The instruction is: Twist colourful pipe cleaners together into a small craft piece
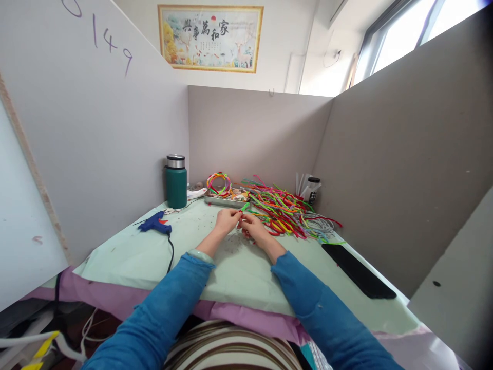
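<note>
Hands together above a pale-green table covering [234, 277], a person's left hand [227, 221] pinches a green pipe cleaner [245, 206] near a multicolored pipe-cleaner pile [285, 208]; the right hand [256, 228] meets it, its grip impossible to tell. A blue glue gun [154, 222] lies at left.

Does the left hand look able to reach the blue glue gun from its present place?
Probably yes: nothing stands between the left hand and the blue glue gun, though the hand seems occupied with a green strip.
</note>
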Action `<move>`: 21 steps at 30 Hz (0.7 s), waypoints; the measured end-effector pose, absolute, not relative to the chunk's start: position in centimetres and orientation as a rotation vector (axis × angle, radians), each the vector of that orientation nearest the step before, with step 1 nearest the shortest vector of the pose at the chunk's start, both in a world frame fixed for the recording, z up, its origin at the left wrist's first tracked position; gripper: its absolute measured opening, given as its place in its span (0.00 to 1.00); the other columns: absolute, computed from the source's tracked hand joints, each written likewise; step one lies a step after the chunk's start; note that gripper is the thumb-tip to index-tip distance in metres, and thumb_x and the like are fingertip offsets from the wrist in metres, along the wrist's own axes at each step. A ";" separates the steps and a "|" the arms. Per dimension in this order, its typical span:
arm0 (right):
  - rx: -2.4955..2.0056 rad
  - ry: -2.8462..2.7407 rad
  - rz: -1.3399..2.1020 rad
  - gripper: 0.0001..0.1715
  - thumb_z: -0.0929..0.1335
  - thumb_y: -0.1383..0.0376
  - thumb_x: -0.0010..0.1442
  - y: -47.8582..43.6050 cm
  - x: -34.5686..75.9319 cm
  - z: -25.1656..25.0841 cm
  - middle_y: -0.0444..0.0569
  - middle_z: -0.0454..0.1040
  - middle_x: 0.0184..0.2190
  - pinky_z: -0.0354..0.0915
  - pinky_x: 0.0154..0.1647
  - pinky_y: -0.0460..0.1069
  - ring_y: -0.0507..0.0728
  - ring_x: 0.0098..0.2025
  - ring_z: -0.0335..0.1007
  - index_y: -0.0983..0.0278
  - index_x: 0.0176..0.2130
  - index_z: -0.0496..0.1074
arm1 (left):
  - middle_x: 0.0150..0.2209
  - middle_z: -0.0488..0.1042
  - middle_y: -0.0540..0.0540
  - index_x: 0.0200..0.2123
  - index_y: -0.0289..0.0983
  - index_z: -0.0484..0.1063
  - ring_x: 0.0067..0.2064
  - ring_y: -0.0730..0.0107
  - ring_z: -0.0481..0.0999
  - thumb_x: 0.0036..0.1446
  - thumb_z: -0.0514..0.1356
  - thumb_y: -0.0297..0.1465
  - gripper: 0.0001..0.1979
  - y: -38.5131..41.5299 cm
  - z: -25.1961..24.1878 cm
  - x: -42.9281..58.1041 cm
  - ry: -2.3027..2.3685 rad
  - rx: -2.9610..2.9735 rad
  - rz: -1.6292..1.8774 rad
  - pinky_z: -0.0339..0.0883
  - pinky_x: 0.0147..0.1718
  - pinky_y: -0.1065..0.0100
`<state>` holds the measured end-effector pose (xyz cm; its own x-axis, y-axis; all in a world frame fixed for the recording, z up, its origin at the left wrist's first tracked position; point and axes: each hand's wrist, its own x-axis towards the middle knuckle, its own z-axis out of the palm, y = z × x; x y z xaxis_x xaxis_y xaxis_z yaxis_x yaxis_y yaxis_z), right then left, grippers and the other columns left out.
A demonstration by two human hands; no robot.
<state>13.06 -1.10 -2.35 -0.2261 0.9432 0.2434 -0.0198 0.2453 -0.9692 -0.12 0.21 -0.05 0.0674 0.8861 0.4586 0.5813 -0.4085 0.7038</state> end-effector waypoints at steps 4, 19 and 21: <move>-0.918 -1.482 1.153 0.10 0.68 0.59 0.48 -0.9 13.0 -2.5 0.42 0.71 0.22 0.49 0.13 0.42 0.46 0.15 0.55 0.62 0.31 0.68 | 0.26 0.77 0.47 0.29 0.34 0.79 0.29 0.72 0.71 0.52 0.53 0.36 0.16 0.1 0.1 -0.1 1.473 2.013 1.273 0.59 0.29 0.74; -0.929 -1.474 1.136 0.09 0.67 0.61 0.48 -0.8 13.1 -2.4 0.43 0.72 0.22 0.51 0.15 0.42 0.46 0.15 0.58 0.63 0.29 0.66 | 0.30 0.79 0.45 0.31 0.38 0.79 0.30 0.70 0.71 0.56 0.52 0.37 0.17 -1.0 0.3 0.0 1.660 2.214 1.242 0.55 0.29 0.72; -0.894 -1.451 1.137 0.09 0.67 0.61 0.47 -0.7 13.1 -2.4 0.42 0.71 0.21 0.51 0.15 0.43 0.46 0.16 0.58 0.64 0.28 0.66 | 0.31 0.79 0.45 0.31 0.38 0.79 0.31 0.70 0.71 0.56 0.51 0.37 0.17 -1.1 0.4 0.0 1.685 2.240 1.235 0.55 0.29 0.72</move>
